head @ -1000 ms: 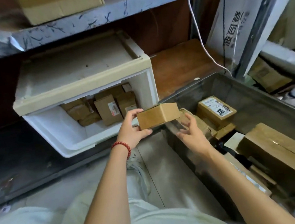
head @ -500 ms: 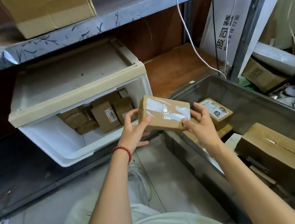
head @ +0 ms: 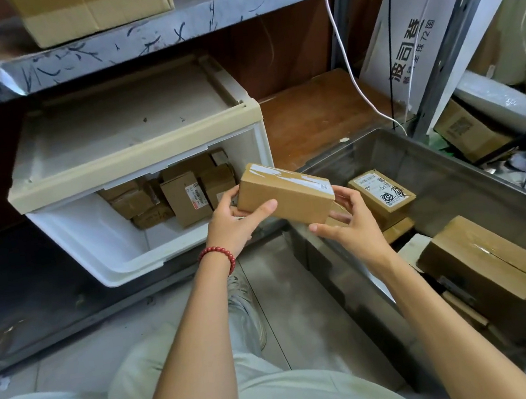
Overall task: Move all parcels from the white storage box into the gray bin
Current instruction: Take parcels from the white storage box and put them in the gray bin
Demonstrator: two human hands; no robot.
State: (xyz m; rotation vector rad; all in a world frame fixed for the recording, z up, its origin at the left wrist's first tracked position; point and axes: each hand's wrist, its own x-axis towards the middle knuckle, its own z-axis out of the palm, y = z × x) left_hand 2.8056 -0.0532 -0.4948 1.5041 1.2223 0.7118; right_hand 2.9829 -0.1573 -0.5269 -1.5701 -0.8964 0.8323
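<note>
weighing the risks, we start with the gray bin (head: 325, 258): its near wall stands right under the held parcel, and if we let go too soon the parcel may clip that rim and tumble to the floor between the bin and the white storage box (head: 93, 233). that box holds a cluster of parcels (head: 185, 199) at its back, so we judge the task far from over. inside the bin, a large parcel (head: 481, 265) and a labelled parcel (head: 381, 193) make uneven ground, so a dropped one may land tilted. the held parcel (head: 284, 196) hangs in the air above the bin's left corner, just beside the box front. our left hand (head: 235, 226) grasps its left end, thumb on the near face; our right hand (head: 347, 225) grasps the right end with curled fingers. both grips sit at the ends only, so a slip could twist it free. compared with half a second ago, the taped face now turns upward and the plain side faces us; a second ago the left hand alone carries it.
</note>
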